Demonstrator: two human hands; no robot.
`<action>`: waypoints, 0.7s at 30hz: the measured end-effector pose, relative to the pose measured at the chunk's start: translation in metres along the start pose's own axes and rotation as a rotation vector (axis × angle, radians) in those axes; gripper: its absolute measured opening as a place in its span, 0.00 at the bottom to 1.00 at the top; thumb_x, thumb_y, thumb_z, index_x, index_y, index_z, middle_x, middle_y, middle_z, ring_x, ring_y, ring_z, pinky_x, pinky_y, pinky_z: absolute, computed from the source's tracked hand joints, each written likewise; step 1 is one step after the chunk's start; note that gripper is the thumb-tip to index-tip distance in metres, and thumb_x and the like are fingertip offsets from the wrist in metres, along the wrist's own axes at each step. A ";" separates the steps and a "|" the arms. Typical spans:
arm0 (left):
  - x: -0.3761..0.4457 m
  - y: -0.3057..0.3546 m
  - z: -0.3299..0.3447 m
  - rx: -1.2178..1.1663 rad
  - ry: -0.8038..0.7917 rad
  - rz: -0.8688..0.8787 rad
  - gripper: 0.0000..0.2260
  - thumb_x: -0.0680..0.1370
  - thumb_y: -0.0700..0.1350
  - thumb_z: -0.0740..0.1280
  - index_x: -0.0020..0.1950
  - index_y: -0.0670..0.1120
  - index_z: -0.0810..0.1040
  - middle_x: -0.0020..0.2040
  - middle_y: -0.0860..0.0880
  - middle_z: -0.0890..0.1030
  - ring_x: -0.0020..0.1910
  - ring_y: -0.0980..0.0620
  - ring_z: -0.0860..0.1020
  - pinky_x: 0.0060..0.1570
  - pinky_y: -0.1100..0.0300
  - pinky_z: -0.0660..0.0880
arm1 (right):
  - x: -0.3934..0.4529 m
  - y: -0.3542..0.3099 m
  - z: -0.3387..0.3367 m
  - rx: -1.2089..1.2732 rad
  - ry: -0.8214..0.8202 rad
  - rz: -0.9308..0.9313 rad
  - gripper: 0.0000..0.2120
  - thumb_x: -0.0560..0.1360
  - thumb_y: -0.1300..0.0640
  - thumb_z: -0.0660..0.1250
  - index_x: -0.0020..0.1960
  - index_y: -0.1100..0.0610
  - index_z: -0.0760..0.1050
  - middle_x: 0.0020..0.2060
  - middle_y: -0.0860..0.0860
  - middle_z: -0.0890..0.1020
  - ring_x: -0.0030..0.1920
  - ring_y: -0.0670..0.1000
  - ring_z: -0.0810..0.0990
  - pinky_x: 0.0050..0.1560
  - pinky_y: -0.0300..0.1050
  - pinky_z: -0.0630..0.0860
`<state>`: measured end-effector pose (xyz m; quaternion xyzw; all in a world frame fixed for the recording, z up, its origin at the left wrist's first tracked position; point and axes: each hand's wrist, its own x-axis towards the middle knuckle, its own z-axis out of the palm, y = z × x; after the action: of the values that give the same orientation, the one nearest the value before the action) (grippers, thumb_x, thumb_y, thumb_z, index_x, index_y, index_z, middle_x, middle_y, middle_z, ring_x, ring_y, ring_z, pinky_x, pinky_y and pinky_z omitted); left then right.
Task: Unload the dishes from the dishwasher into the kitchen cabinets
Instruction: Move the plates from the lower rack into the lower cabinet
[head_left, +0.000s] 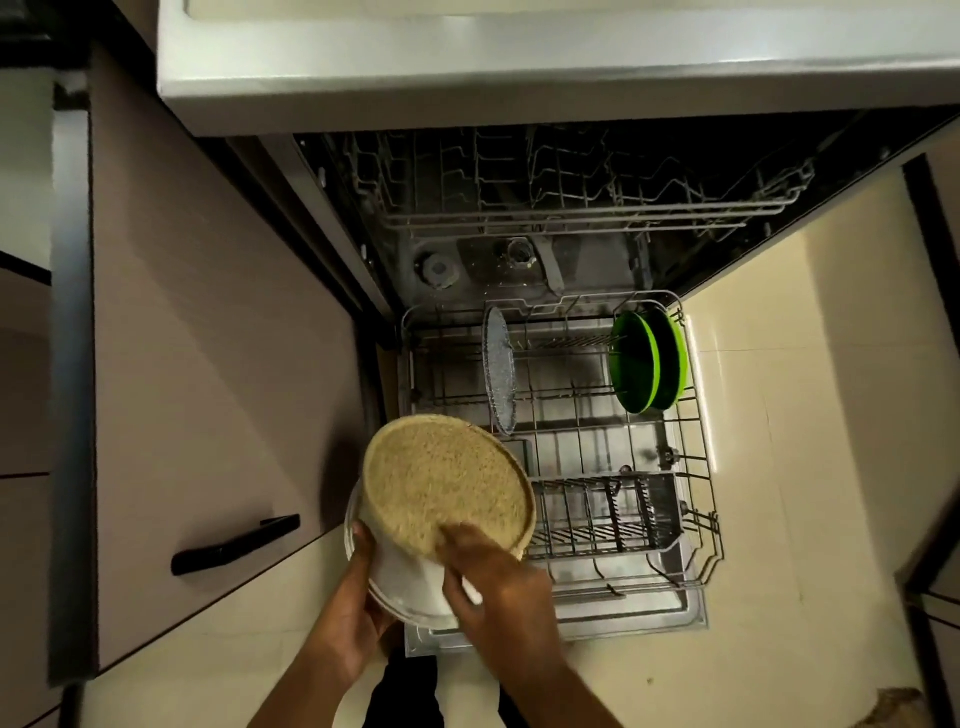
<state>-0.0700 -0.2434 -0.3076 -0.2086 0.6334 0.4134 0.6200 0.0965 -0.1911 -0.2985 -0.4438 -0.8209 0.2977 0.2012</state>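
Head view, looking down at the open dishwasher (519, 270). Lower rack (696, 467) is pulled out over the door; upper rack (571, 208) is partly out above it.

Count in lower rack: 2 green plates (647, 364), upright on edge, touching each other, at the far right; 1 grey speckled plate (500, 376), upright on edge, at the far left. Cutlery basket (608, 514) sits at the near side. Upper rack: I make out no dishes in it.

Count in my hands: 2 plates. Tan speckled plate (447, 480) lies tilted on top of a white plate (410, 587), at the rack's near-left corner, above the door edge.

Left hand (358, 618): fingers curled round the near-left rim of the white plate, holding it from below. Right hand (498, 582): fingertips press on the near rim of the tan plate, thumb runs down across the white plate. Motion blur here; whether it pinches the stack I cannot tell.

Left of the dishwasher: 1 cabinet front with 1 black handle (236, 543). Floor is cream tile (779, 415).
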 end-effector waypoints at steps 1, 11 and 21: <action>-0.001 0.000 0.001 -0.005 0.001 -0.003 0.31 0.69 0.68 0.62 0.63 0.49 0.78 0.61 0.43 0.82 0.60 0.45 0.79 0.64 0.48 0.71 | -0.011 -0.001 0.002 -0.020 -0.042 -0.022 0.13 0.71 0.57 0.71 0.55 0.47 0.82 0.62 0.42 0.80 0.65 0.42 0.77 0.59 0.40 0.77; -0.009 0.007 0.020 -0.181 -0.191 0.007 0.35 0.74 0.72 0.57 0.68 0.47 0.75 0.63 0.38 0.80 0.61 0.36 0.79 0.65 0.40 0.70 | -0.036 0.007 0.001 -0.094 -0.326 -0.208 0.20 0.74 0.50 0.66 0.65 0.48 0.73 0.73 0.46 0.70 0.75 0.51 0.65 0.73 0.52 0.66; -0.005 0.009 0.026 0.016 -0.247 -0.079 0.21 0.78 0.57 0.64 0.66 0.47 0.76 0.60 0.42 0.82 0.59 0.41 0.81 0.64 0.45 0.72 | -0.029 0.004 0.006 -0.099 -0.451 -0.227 0.29 0.73 0.56 0.63 0.75 0.50 0.66 0.74 0.48 0.69 0.74 0.53 0.67 0.71 0.47 0.67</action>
<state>-0.0604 -0.2192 -0.2979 -0.1761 0.5465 0.4060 0.7110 0.1108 -0.2157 -0.3077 -0.2804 -0.9032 0.3242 0.0231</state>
